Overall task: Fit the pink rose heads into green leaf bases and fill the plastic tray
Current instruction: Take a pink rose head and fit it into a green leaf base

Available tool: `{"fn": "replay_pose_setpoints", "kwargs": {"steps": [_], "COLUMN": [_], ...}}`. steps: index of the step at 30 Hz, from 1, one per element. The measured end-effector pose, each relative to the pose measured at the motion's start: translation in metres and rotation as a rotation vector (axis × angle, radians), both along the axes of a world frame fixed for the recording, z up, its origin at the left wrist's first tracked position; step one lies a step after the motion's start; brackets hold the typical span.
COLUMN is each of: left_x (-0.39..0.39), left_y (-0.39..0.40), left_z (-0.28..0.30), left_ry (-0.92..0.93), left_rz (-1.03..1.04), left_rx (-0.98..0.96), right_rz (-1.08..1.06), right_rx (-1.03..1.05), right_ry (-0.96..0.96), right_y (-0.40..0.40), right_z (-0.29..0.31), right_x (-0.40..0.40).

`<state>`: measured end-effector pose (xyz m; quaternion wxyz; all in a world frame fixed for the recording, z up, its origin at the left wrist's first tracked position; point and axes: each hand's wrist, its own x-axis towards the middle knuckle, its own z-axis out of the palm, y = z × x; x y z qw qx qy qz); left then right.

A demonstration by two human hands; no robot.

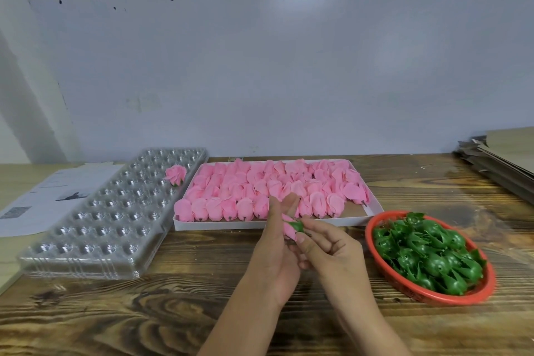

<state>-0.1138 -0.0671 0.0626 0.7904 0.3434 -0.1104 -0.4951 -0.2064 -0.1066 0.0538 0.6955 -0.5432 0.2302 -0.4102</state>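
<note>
Nearest, the left hand (274, 257) cradles a soft pink rose head (289, 230) while the right hand (329, 251) pinches a stiff green plastic leaf base (297, 225) onto its stem end. Those petals look light and easily crushed, so holding low near the stem seems wisest. Beyond, the clear plastic cavity tray (115, 211) holds one finished rose (175, 174).

The rose head (289, 230) between the two hands (297, 251) is mostly covered by fingers, so how far it sits in its green leaf base (298, 225) cannot be told. The cardboard stack (502, 159) at far right and both forearms run off the picture's edge. Print on the paper sheet (49, 196) at left is too small to read.
</note>
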Motion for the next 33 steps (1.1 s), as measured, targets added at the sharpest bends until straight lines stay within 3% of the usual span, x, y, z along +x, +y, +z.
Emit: {"fn": "replay_pose_setpoints", "kwargs": {"steps": [12, 27, 33], "left_x": [0.002, 0.006, 0.006], "left_y": [-0.002, 0.000, 0.001], "left_z": [-0.003, -0.006, -0.004], "left_ry": [-0.007, -0.044, -0.082], "left_rz": [-0.002, -0.057, -0.046], "left_rx": [0.016, 0.023, 0.022], "right_rz": [0.042, 0.035, 0.079], "right_rx": [0.041, -0.099, -0.016], "right_ry": [-0.002, 0.029, -0.004], "right_y": [-0.003, -0.003, -0.002], "right_z": [0.001, 0.007, 0.014], "right_x": [-0.004, -0.005, -0.009]}}
